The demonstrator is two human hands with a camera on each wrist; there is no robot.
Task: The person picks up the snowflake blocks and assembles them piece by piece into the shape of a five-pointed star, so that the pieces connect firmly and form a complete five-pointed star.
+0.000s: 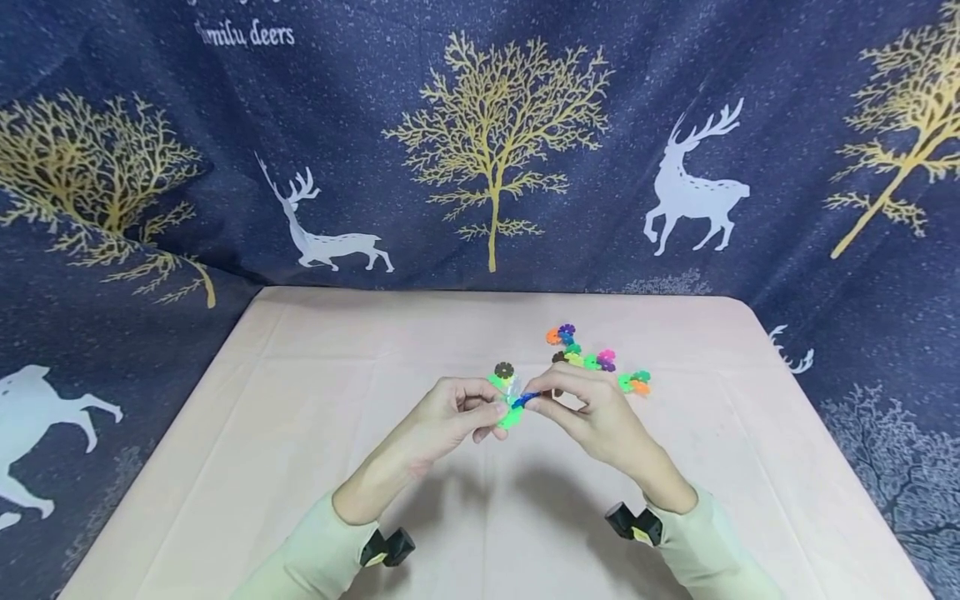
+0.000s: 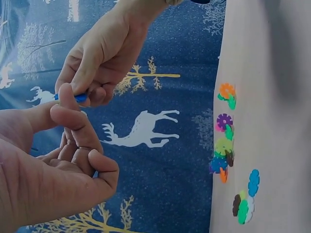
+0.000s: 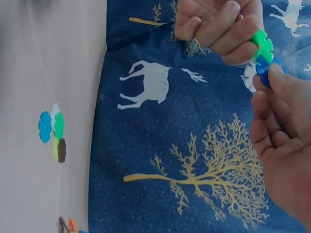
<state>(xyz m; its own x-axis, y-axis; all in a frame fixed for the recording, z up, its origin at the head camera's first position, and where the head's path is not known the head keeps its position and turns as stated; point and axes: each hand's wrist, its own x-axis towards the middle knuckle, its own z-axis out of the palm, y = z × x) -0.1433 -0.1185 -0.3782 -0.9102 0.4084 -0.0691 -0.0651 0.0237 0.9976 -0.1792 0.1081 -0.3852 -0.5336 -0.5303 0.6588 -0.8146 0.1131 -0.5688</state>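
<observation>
In the head view my left hand (image 1: pixel 448 417) pinches a bright green snowflake disc (image 1: pixel 511 418), a flat plastic piece with a scalloped edge. My right hand (image 1: pixel 603 417) grips a dark blue snowflake disc (image 1: pixel 525 400) between thumb and index finger. The right wrist view shows the blue disc meeting the green disc (image 3: pixel 263 44) at its edge, with a white disc (image 3: pixel 250 77) beside them. From the left wrist, only a sliver of the blue disc (image 2: pixel 80 97) shows; my left fingers hide the green one.
On the table (image 1: pixel 360 333), a joined cluster with a brown disc (image 1: pixel 504 369) lies just beyond my hands. Other joined discs lie farther right, among them a purple disc (image 1: pixel 567 330) and a pink disc (image 1: pixel 606 356). A dark blue deer-print cloth (image 1: pixel 337 167) hangs behind the table.
</observation>
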